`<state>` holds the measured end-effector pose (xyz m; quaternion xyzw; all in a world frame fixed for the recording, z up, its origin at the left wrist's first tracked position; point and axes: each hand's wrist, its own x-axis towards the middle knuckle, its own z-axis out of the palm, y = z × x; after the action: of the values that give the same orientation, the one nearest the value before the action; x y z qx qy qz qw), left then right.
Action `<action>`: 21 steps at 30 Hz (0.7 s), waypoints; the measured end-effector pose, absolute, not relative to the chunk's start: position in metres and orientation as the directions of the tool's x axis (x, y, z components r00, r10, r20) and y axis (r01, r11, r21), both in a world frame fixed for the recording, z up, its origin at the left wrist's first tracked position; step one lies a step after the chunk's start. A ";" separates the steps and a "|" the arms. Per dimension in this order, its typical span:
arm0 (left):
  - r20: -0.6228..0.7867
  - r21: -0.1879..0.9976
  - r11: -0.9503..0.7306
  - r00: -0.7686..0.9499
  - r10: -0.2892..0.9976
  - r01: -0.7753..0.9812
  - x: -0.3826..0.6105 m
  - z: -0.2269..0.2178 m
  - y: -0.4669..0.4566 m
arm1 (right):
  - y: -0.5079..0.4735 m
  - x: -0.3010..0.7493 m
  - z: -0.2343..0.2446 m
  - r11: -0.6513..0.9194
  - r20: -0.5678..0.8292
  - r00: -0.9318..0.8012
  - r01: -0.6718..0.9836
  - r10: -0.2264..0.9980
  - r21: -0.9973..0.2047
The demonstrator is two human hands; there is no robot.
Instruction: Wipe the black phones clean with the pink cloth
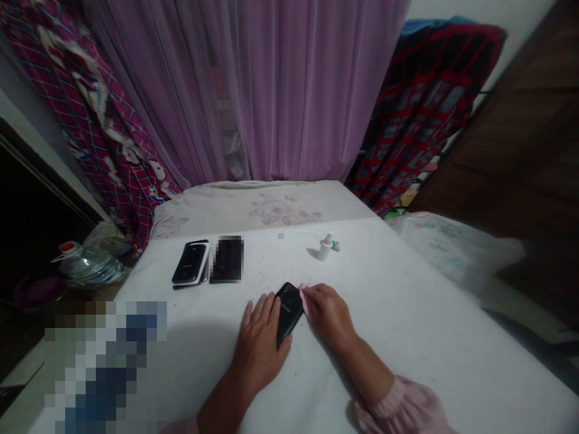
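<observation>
A black smartphone [289,307] lies slantwise, back side up, on the white tabletop. My left hand [259,337] holds it from the left, fingers laid along its edge and thumb at its lower end, covering part of it. In my right hand [328,313] a small pink cloth [304,293] is pinched between thumb and fingers, touching the phone's upper right edge. Most of the cloth is hidden by the fingers. Beyond the right hand stands a small white spray bottle [324,248], upright, with a small blue-and-tan item [336,245] beside it.
A stack of phones [190,263] lies at the left, beside a pixelated dark flat object [227,259]. A tiny pale piece [281,235] lies farther back. Another pixelated patch [113,367] covers the near left. Purple curtains [289,90] hang behind the table; a large clear bottle [85,262] stands off its left side.
</observation>
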<state>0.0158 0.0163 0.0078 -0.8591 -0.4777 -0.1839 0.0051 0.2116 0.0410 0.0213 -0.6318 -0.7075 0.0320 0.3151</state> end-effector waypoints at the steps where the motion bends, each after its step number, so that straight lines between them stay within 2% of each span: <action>1: 0.332 0.172 -0.540 0.467 0.820 0.824 0.014 0.008 0.018 | 0.035 0.218 0.019 0.189 0.416 0.018 0.872 0.909 -0.451; 5: 0.404 0.184 -0.482 0.381 0.831 0.856 -0.003 0.013 0.028 | 0.028 0.236 0.012 0.173 0.446 0.085 0.845 0.891 -0.505; 9: 0.426 0.232 -0.394 0.271 0.863 0.890 -0.017 0.020 0.031 | 0.041 0.232 0.014 0.225 0.513 0.089 0.826 0.854 -0.517; 12: 0.420 0.284 -0.405 0.266 0.867 0.869 -0.019 0.021 0.033 | 0.056 0.216 0.019 0.241 0.526 0.054 0.846 0.849 -0.475; 16: 0.399 0.349 -0.440 0.294 0.869 0.828 -0.017 0.019 0.038 | 0.068 0.185 0.024 0.214 0.458 -0.024 0.905 0.889 -0.367; 21: 0.372 0.314 -0.471 0.350 0.860 0.824 -0.019 0.013 0.045 | 0.057 0.149 0.024 0.394 0.435 -0.249 0.875 0.865 -0.282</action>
<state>-0.0194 0.0452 0.0127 -0.8208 -0.5129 -0.2489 -0.0356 0.1492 0.0569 0.0240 -0.5505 -0.7903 -0.0089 0.2687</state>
